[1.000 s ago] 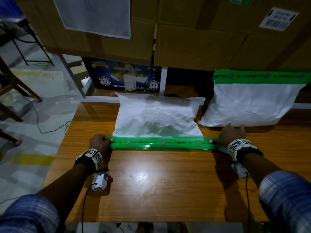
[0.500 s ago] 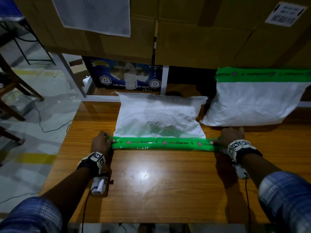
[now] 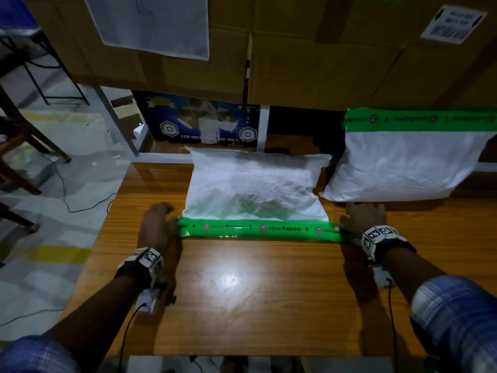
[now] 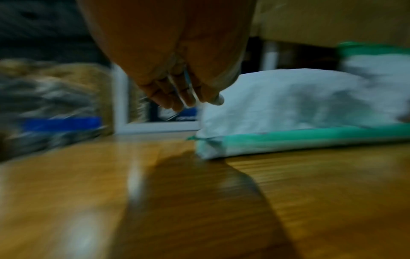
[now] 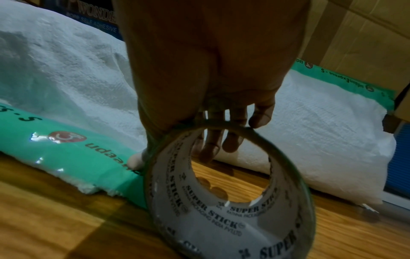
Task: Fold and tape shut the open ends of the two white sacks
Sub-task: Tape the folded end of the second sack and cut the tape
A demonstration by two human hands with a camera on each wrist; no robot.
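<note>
The near white sack (image 3: 255,189) lies on the wooden table (image 3: 242,305), and a green printed tape strip (image 3: 258,228) runs across its near, folded end. My left hand (image 3: 168,214) is at the strip's left end. In the blurred left wrist view its fingers (image 4: 177,98) hang straight above the table, holding nothing. My right hand (image 3: 349,222) is at the strip's right end and grips the tape roll (image 5: 228,192), with the thumb pressing on the green tape (image 5: 66,154). The second white sack (image 3: 403,162) leans at the back right, with green tape (image 3: 419,119) across its top.
Stacked cardboard boxes (image 3: 322,63) rise behind the table, with a blue printed carton (image 3: 199,122) below them. To the left, the floor holds chair legs (image 3: 24,135) and a cable (image 3: 80,208). Bare tabletop lies between my arms.
My left hand has stretched its fingers forward beside the sack's left corner. The right hand and the tape roll stay at the strip's right end.
</note>
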